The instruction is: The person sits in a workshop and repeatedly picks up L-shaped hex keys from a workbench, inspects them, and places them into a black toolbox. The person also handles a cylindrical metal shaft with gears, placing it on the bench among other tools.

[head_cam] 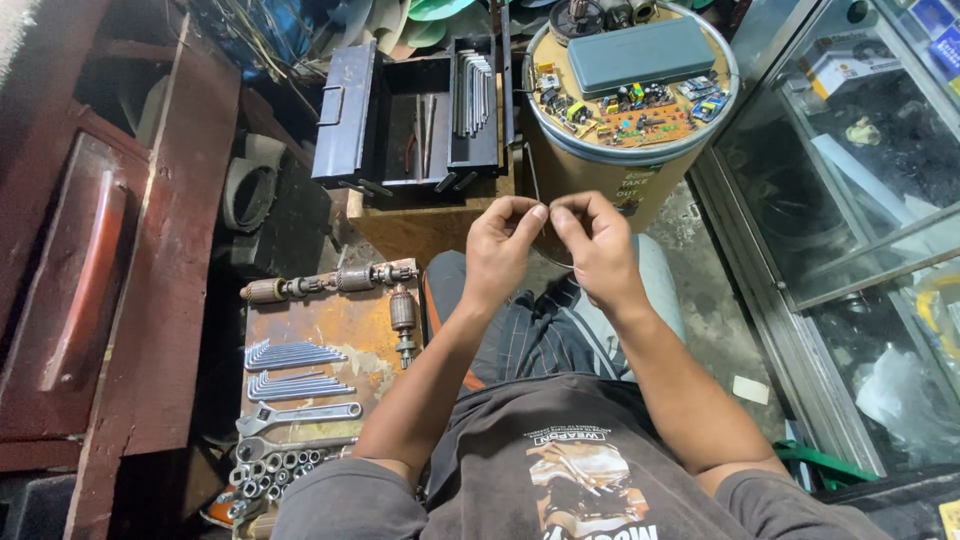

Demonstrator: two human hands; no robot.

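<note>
As if for a close look, holds left hand (497,250) and right hand (598,245) together above the lap, thumbs and forefingers nipped shut tip to tip on a small item, too fine to identify. Has within reach an open dark toolbox (400,110) with hex keys (473,90), and a round tan drum (600,175) serving as a stand for circuit boards (640,110) and a flat grey-green case (640,52), a dark label (632,187) with pale print on its side. Shows wrenches (297,412) in sorted rows on the rusty plate (350,325) at left.

Even soft overhead light, sharp centre, dim left edge — wide-angle bending at corners, glare on glass cabinet (860,150)
</note>
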